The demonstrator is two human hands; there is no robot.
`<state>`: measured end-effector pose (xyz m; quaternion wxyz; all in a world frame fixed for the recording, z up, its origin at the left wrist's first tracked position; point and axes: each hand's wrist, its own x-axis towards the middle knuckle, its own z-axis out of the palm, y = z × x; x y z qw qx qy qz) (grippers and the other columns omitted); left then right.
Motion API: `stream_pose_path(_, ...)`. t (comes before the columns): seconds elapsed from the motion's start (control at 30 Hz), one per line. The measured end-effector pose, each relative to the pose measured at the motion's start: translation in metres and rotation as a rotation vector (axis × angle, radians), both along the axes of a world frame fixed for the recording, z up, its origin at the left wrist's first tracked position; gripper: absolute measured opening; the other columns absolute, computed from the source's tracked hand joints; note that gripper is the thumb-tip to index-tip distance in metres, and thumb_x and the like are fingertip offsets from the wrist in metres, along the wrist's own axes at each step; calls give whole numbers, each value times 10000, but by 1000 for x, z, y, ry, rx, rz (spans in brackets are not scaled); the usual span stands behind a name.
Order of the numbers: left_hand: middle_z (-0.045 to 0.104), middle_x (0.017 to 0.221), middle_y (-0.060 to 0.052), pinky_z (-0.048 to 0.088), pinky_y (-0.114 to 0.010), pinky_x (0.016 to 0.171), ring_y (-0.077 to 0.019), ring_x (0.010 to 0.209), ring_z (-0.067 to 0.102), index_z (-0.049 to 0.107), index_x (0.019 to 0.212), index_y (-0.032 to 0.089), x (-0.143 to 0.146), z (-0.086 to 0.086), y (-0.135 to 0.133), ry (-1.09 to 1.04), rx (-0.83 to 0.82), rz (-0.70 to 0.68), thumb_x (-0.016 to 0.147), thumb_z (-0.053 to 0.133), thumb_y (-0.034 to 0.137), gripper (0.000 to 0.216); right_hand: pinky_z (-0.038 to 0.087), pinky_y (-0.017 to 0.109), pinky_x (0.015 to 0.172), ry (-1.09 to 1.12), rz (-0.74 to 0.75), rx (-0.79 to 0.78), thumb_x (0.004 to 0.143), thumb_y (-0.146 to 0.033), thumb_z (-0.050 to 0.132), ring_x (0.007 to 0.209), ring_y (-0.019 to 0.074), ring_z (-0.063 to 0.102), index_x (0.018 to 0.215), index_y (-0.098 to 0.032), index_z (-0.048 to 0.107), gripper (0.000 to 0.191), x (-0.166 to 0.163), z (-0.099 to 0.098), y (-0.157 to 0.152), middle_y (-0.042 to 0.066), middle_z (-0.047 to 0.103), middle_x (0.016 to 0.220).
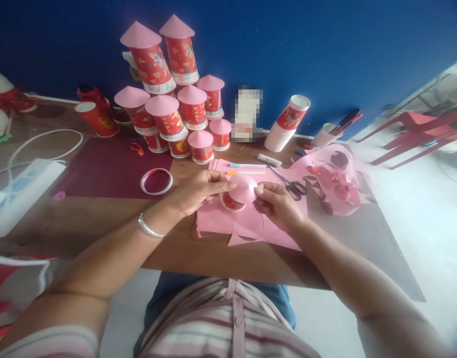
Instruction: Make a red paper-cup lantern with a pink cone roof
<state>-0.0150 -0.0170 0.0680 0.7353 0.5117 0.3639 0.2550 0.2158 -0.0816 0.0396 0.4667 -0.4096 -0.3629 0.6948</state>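
Note:
A pink paper cone (244, 187) is pinched at both sides between my two hands. My left hand (209, 188) grips its left edge, thumb on top, and my right hand (275, 199) holds the right edge. Directly beneath the cone, a short red paper cup piece (232, 203) with a white rim shows; whether the cone rests on it I cannot tell. Pink paper sheets (213, 219) with cut and drawn curves lie under both. Black-handled scissors (295, 190) lie beside my right hand, and two pens (246, 172) lie just beyond the cone.
Several red cup towers with pink cone roofs (162, 105) stand at the back, left of centre. A white ring (156, 182) lies on a maroon sheet (112, 169). Pink scraps (340, 184), a glue stick (269, 160), stacked cups (288, 124) and a pen cup (324, 135) are on the right.

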Motion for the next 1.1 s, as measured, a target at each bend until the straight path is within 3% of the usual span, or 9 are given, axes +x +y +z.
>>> stream_pose_path(0.13,364,550,90,105,-193,432,-14,448,253,571,660,166,0,-5,1,5,-19,6,638,992,540,564,167,250,506,-1,-6,-33,687,-528,998,537,63,324,635,-195,592,528,-2,-1,0,-62,458,584)
stream_pose_path(0.43,385,584,91,127,-158,424,-5,457,281,589,700,160,-2,-10,2,-15,-142,7,609,1031,422,522,205,257,514,-23,-6,-49,689,-523,995,533,70,387,639,-189,612,510,-2,-3,1,-49,503,591)
stream_pose_path(0.73,452,633,68,162,-139,423,-5,472,320,629,749,145,-4,-18,7,-39,-202,-10,609,1038,485,549,235,259,519,-41,5,-37,706,-544,985,532,75,410,649,-193,617,511,-2,-3,1,-50,521,590)
stream_pose_path(1.1,449,650,68,172,-173,452,-31,505,316,691,856,155,-2,-23,6,0,-80,83,673,976,559,527,248,269,517,-68,-1,-38,697,-586,983,535,77,425,641,-200,588,555,-1,-6,2,-52,510,600)
